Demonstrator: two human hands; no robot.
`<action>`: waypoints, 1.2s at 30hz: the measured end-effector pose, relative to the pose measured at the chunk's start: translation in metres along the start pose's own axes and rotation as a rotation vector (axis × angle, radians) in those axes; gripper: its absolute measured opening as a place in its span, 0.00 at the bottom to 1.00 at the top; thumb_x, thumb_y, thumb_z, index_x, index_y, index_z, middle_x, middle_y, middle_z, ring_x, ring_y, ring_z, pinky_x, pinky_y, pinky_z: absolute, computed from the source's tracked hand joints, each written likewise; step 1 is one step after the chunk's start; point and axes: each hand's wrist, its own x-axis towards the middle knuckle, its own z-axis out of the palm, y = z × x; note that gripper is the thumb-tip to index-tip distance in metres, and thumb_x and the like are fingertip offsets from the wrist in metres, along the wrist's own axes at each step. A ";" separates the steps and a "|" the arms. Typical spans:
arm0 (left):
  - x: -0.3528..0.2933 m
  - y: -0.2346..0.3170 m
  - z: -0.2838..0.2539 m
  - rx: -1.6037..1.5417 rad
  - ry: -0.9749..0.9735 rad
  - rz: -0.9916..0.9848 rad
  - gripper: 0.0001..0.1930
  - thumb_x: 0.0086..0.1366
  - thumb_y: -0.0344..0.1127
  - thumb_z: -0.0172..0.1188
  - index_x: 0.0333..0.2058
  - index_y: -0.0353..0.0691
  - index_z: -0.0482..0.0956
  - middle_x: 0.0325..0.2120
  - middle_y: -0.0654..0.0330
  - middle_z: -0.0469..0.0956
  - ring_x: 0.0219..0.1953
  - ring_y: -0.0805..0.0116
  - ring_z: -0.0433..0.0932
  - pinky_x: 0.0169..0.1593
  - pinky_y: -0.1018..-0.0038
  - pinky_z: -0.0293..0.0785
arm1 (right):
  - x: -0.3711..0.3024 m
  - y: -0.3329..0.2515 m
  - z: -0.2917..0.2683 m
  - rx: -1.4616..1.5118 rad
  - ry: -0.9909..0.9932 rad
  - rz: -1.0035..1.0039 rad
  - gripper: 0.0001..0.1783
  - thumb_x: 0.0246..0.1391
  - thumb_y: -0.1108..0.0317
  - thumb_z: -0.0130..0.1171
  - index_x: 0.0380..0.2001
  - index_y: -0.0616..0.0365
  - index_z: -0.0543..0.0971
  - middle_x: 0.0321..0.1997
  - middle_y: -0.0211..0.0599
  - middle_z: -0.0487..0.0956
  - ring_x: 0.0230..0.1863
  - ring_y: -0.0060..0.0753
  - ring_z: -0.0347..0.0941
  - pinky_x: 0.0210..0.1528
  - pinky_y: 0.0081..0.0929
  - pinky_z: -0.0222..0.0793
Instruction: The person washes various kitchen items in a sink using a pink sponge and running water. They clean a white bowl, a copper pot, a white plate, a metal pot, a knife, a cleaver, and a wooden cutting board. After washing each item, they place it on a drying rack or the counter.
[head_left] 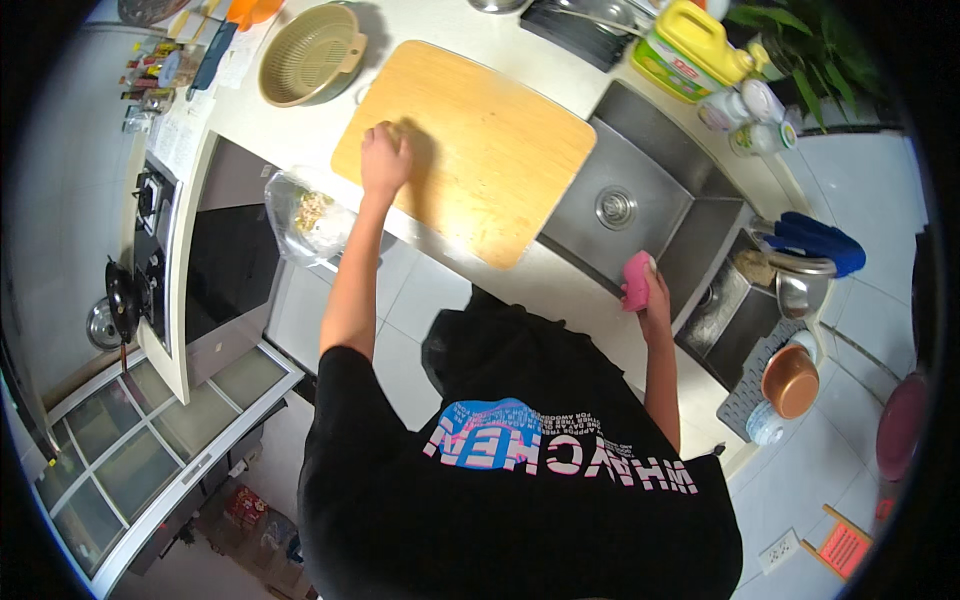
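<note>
A wooden cutting board (490, 150) lies on the pale counter. Over its left part is my left hand (385, 160), with the fingers curled closed; whatever they may hold is hidden beneath them. My right hand (655, 305) is at the near edge of the steel sink (572, 215). Its fingers are wrapped round a pink sponge (636, 280). Beside my left forearm, at the counter's front edge, hangs a clear plastic bag (290, 225) with food scraps inside.
A beige colander (312, 55) stands beyond the board at the left. Past the sink are a yellow jug (690, 50) and several jars (760, 135). A second basin (715, 320) adjoins on the right, near a copper-coloured bowl (790, 382). A stove (150, 250) is far left.
</note>
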 end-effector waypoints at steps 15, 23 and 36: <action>0.060 -0.031 0.033 -0.298 -0.813 -0.764 0.33 0.61 0.60 0.44 0.39 0.30 0.78 0.33 0.50 0.79 0.34 0.58 0.76 0.50 0.69 0.69 | 0.074 0.003 0.080 0.098 0.240 -0.312 0.21 0.63 0.55 0.47 0.53 0.56 0.67 0.47 0.33 0.74 0.45 0.25 0.70 0.45 0.27 0.69; 0.044 0.123 0.042 -0.510 -1.122 -0.616 0.20 0.66 0.47 0.43 0.44 0.37 0.72 0.33 0.63 0.73 0.36 0.69 0.68 0.51 0.68 0.65 | 0.087 -0.012 -0.005 -0.460 0.592 -0.361 0.24 0.60 0.52 0.47 0.51 0.58 0.69 0.46 0.54 0.75 0.45 0.51 0.73 0.46 0.41 0.67; -0.031 0.194 0.122 -0.407 -0.771 -0.162 0.24 0.61 0.49 0.57 0.33 0.27 0.72 0.25 0.45 0.78 0.28 0.54 0.77 0.32 0.64 0.72 | 0.045 0.001 -0.018 -0.141 0.335 -0.504 0.17 0.60 0.54 0.50 0.43 0.56 0.74 0.23 0.33 0.73 0.17 0.24 0.68 0.21 0.25 0.64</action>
